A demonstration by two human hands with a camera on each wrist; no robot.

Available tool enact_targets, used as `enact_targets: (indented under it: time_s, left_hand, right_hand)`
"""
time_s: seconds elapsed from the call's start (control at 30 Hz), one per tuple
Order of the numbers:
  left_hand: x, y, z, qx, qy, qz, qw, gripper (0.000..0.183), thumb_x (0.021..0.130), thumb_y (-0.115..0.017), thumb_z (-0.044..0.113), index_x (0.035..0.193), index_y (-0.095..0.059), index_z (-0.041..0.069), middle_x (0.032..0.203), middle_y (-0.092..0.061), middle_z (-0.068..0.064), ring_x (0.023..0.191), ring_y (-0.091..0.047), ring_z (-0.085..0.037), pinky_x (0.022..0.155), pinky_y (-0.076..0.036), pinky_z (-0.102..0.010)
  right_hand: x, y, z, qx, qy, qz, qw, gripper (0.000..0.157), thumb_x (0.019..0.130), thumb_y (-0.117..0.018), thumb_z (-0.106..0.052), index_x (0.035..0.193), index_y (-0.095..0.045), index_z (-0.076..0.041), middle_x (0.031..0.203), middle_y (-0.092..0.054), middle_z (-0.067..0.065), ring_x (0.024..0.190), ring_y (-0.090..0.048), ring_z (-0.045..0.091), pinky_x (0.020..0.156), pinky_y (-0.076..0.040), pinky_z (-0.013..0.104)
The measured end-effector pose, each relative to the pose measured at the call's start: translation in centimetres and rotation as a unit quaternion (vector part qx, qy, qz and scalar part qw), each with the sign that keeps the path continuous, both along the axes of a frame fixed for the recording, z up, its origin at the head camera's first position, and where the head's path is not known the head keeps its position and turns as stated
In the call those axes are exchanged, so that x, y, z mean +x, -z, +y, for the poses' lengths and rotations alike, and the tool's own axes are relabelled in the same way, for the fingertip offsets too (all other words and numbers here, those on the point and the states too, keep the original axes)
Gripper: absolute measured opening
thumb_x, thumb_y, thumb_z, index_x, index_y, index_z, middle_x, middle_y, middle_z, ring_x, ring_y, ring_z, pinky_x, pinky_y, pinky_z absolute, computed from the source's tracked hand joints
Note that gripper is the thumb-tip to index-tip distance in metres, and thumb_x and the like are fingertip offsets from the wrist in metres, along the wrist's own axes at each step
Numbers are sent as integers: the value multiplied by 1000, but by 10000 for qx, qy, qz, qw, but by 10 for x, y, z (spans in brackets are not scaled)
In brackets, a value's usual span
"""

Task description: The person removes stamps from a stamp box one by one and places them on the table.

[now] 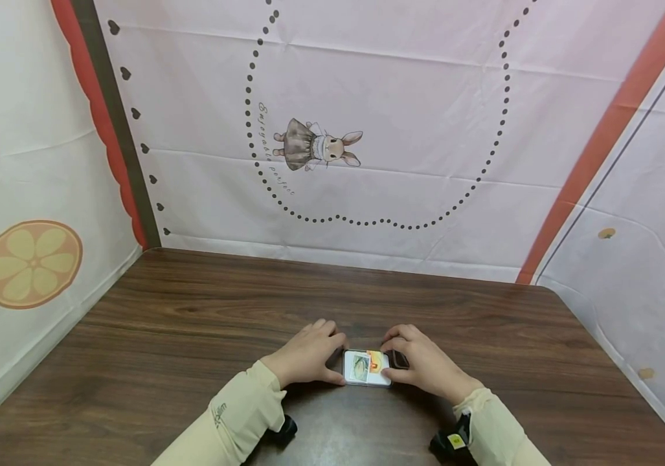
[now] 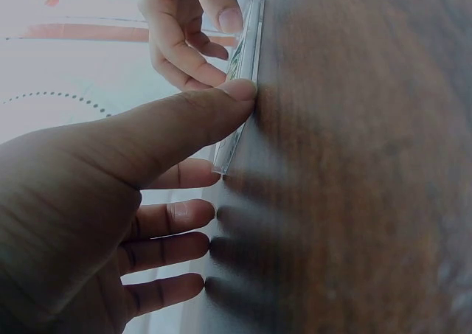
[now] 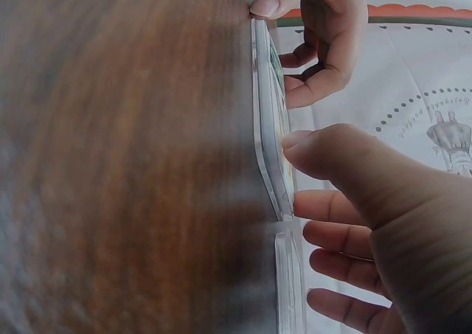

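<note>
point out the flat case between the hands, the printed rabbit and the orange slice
flat case (image 1: 367, 370), head view, middle of its top
printed rabbit (image 1: 318, 147), head view, upper body
orange slice (image 1: 32, 264), head view, centre

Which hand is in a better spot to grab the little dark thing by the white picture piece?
Probably the right hand: it is close to the dark flat piece. The left hand is farther away, at the opposite end of the white picture piece.

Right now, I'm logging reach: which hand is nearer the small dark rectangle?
Right: the right hand is beside the small dark rectangle; the left hand is beyond the pictured case.
</note>
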State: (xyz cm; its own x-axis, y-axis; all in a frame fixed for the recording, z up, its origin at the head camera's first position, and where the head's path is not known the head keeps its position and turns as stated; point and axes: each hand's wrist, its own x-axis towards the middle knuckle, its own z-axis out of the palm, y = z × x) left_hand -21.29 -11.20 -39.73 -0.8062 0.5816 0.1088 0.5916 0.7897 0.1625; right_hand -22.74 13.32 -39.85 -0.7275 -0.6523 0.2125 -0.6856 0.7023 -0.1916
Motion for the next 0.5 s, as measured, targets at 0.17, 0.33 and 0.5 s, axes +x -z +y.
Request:
enact_targets:
  time_s: [0.17,0.33,0.5]
  left_hand:
    - [0,0,0,12,0,-1,10000,49,69,-68,55,105,-58,23,93,-48,8,82,-38,-7,75,-36,-27]
    - [0,0,0,58,34,59,10000,49,69,-69,54,104,-58,22,92,-48,7,81,-39,-8,75,-37,-27]
    - [0,0,0,47,40,81,9999,49,69,-69,54,104,-58,22,93,-49,7,81,-39,-8,75,-37,-27]
  right_hand:
    - [0,-1,0,36,-35,48,10000,31,76,-68,-39,99,-66,-19,110,-53,-3,102,-48,11,83,-46,31]
    - [0,-1,1,71,-48,69,9999,31,76,-68,-40,99,-66,-20,110,-53,-3,101,-48,10,82,-46,31]
    - [-1,-1,0,110,-41,101,9999,30,76,-68,-40,99,-66,-20,109,-53,-4,100,-48,10,82,-46,30]
